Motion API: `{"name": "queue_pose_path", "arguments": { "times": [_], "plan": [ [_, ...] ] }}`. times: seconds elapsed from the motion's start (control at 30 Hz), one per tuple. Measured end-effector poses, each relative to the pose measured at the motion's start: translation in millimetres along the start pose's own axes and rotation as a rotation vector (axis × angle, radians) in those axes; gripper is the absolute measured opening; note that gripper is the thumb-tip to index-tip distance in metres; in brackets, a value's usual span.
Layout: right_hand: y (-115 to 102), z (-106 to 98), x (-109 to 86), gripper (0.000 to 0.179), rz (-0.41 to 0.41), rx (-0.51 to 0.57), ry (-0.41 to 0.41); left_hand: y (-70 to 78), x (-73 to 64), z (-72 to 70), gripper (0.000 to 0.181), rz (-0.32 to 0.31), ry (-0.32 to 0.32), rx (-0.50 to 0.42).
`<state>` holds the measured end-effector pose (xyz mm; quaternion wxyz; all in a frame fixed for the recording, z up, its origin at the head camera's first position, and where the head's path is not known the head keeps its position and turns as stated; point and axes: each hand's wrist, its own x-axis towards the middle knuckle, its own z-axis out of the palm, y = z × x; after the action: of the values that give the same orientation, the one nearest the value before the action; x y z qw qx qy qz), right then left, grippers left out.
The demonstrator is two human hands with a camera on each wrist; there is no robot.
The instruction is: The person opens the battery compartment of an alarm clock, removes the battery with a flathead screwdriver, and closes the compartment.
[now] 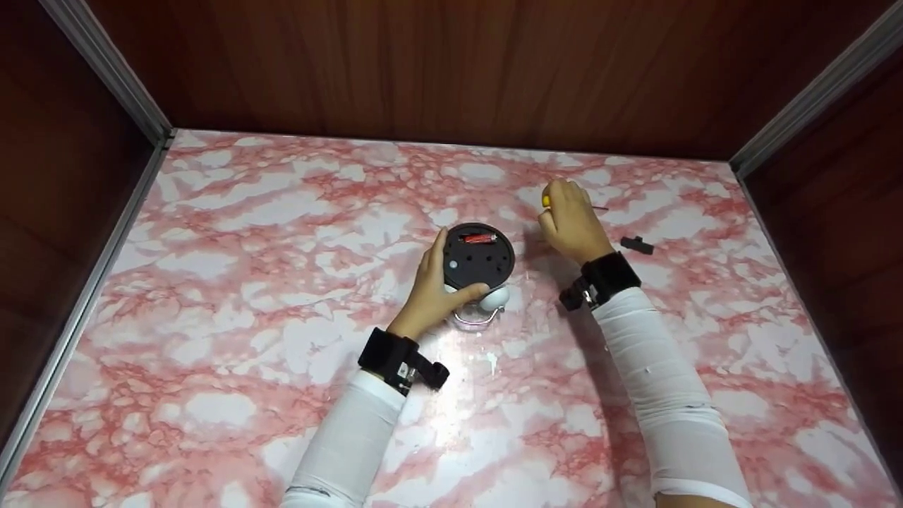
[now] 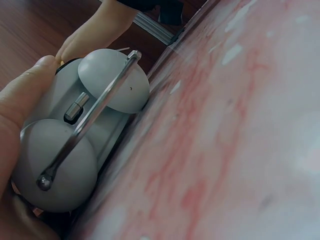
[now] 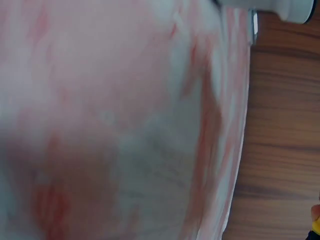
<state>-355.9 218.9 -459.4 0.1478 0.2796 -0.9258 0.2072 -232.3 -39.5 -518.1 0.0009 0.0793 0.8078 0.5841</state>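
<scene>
A twin-bell alarm clock (image 1: 480,271) has its black back toward the head camera, with a red battery (image 1: 478,239) in the compartment there. My left hand (image 1: 434,289) grips it by the rim, thumb along the bell side and fingers on the far left. In the left wrist view the two pale bells (image 2: 57,165), the striker between them and the metal handle (image 2: 90,120) show close up. To the right of the clock, raised and apart from it, my right hand (image 1: 570,219) holds a screwdriver (image 1: 546,202); its yellow handle peeks out at the left, its thin shaft at the right.
A small black battery cover (image 1: 637,245) lies on the marbled red-and-white table (image 1: 282,233), right of my right hand. Dark wood panels (image 1: 451,70) with metal edging wall in the back and both sides.
</scene>
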Motion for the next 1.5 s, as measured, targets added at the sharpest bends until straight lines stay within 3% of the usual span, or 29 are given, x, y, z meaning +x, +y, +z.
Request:
{"name": "queue_pose_path", "arguments": {
  "times": [0.27,0.5,0.8,1.03,1.27,1.5],
  "plan": [
    [16,2,-4.5,0.014,0.007,-0.105,-0.075,1.3,-1.0,0.1,0.118,-0.022,-0.010,-0.006],
    [22,-3,-2.6,0.013,-0.041,-0.187,-0.117,2.0,-0.8,-1.1,0.118,-0.019,-0.012,-0.003],
    [29,-5,-2.9,0.017,-0.026,-0.189,-0.140,1.9,-0.4,-1.9,0.118,-0.016,-0.017,-0.001],
    [36,-10,-8.4,0.023,0.023,-0.186,-0.196,2.2,-0.3,-2.2,0.118,-0.022,-0.025,-0.006],
    [41,-5,-11.6,0.025,0.069,-0.180,-0.201,1.4,-0.1,-1.7,0.117,-0.026,-0.021,-0.008],
    [43,-4,-12.3,0.032,0.128,-0.079,-0.221,2.7,-0.1,-1.2,0.118,-0.032,-0.018,-0.011]
  ]
}}
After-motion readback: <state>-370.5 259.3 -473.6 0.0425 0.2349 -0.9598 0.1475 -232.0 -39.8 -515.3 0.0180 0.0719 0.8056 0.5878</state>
